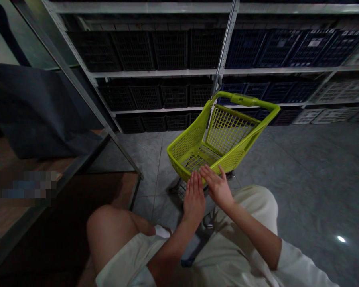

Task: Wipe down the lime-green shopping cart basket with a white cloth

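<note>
Close in front of my knees stands a lime-green plastic shopping cart point(184, 142) with lattice sides and a handle on its far side. My left hand point(194, 196) is held out flat near the cart's near rim, fingers straight and holding nothing. Beside it, my right hand point(217, 185) is stretched out too, thumb apart, its fingertips close to those of the left. Both sets of fingertips overlap the near rim in view; I cannot tell whether they touch it. No goods show in the cart's basket.
Behind the cart, a white metal rack point(155, 73) holds rows of black crates point(170, 50), blue crates point(247, 50) and pale crates point(332, 91). To my left is a metal-framed shelf point(68, 169) with a dark cloth point(44, 107). Grey tiled floor point(311, 171) extends to the right.
</note>
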Demonstrator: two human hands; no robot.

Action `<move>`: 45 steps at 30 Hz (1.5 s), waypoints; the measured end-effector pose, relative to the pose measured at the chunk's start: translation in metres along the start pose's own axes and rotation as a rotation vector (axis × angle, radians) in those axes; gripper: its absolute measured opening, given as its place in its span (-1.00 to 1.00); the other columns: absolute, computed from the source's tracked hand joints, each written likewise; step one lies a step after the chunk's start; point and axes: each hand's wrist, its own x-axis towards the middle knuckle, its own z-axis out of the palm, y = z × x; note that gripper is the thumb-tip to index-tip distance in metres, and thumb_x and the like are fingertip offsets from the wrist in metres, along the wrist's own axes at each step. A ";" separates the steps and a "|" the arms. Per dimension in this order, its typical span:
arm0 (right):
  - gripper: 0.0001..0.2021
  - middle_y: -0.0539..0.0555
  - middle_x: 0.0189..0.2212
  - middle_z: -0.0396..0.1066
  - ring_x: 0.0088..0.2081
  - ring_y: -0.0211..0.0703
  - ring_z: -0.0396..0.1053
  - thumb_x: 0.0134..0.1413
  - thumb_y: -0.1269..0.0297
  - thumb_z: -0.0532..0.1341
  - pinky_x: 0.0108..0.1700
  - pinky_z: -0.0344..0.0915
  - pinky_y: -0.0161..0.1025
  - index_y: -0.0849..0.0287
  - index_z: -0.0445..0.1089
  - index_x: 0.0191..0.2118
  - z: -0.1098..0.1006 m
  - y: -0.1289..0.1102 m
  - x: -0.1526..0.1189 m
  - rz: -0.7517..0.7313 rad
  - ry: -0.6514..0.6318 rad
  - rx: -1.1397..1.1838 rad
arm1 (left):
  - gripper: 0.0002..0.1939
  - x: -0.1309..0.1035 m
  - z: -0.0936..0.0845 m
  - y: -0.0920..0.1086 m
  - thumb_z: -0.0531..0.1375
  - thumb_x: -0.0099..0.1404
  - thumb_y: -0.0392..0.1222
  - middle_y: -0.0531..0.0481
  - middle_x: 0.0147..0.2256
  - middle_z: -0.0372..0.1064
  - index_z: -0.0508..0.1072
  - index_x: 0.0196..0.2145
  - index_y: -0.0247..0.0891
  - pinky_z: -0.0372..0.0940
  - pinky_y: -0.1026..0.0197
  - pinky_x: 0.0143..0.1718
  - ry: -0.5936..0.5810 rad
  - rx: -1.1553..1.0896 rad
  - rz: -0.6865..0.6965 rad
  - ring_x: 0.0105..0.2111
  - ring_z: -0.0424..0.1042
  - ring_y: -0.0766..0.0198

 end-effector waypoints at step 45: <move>-0.27 0.10 0.25 0.33 0.32 -0.14 0.18 0.00 0.65 -0.04 0.39 -0.41 0.14 0.07 0.17 0.31 -0.009 0.030 0.001 -0.128 -0.052 0.017 | -0.32 -0.001 -0.002 -0.004 0.06 0.35 -0.35 -0.34 0.39 -0.06 0.02 0.36 -0.58 0.07 -0.02 0.37 -0.001 0.043 0.017 0.40 -0.03 -0.01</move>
